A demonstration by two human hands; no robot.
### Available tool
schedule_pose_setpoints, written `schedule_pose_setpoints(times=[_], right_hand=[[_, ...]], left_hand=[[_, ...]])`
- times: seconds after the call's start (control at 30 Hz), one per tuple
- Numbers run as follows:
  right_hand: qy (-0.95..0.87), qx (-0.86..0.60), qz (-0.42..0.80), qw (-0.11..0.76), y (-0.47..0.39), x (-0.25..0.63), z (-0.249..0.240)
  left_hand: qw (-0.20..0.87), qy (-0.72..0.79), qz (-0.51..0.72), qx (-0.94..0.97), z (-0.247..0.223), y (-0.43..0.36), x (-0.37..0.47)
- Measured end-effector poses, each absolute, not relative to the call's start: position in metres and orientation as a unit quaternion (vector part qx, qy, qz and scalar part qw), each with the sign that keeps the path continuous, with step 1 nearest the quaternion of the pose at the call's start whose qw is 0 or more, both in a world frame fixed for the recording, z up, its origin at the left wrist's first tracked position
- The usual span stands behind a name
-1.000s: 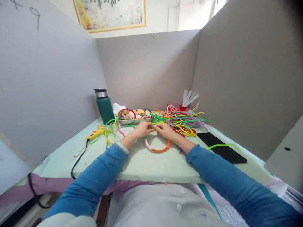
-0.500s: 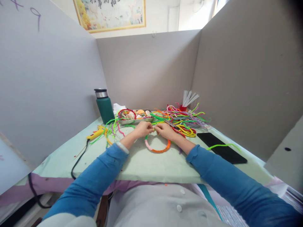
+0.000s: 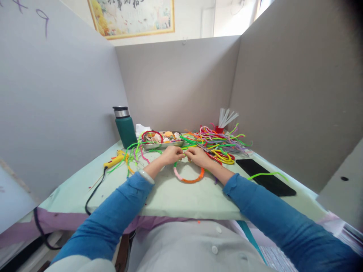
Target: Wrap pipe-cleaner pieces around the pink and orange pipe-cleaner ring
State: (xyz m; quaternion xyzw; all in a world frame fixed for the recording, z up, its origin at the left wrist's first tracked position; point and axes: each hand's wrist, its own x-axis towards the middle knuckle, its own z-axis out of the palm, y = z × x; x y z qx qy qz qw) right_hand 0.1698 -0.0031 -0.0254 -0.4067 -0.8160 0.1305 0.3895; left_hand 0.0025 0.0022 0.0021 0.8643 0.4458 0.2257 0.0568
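Observation:
A ring wrapped in pipe cleaner [image 3: 193, 181], orange along the front and right with pink and green on its left, hangs or rests just below my hands. At the ring's far side my left hand [image 3: 171, 155] is closed, its thumb and fingers pinching the ring's top part. Facing it, my right hand [image 3: 196, 155] pinches the same part from the right, fingertips almost touching those of the left. A small yellowish bit shows between the fingertips; most of that stretch is hidden by my fingers.
Behind my hands stand a metal tray [image 3: 172, 144] of shells and a heap of pipe cleaners [image 3: 218, 136]. On the left are a yellow glue gun [image 3: 114, 159] with its cord and a green bottle [image 3: 125, 130]. A black phone-like slab [image 3: 263, 176] lies right. Grey panels surround the table.

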Motion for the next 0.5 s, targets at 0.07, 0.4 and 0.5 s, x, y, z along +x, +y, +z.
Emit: schedule_pose_setpoints(times=[0.07,0.4,0.5], right_hand=[[-0.816,-0.406,0.131,0.391,-0.0032,0.1698,-0.0252],[-0.812,-0.411,0.130,0.394,-0.0004,0.1702,-0.0270],[-0.813,-0.409,0.125,0.395,-0.0004,0.1701,-0.0272]], left_hand=[[0.059,0.443,0.227,0.865,0.0032,0.0006,0.0026],[0.064,0.435,0.216,0.872,0.0050,-0.0025,0.0034],[0.066,0.439,0.217,0.870,0.0051,-0.0026,0.0039]])
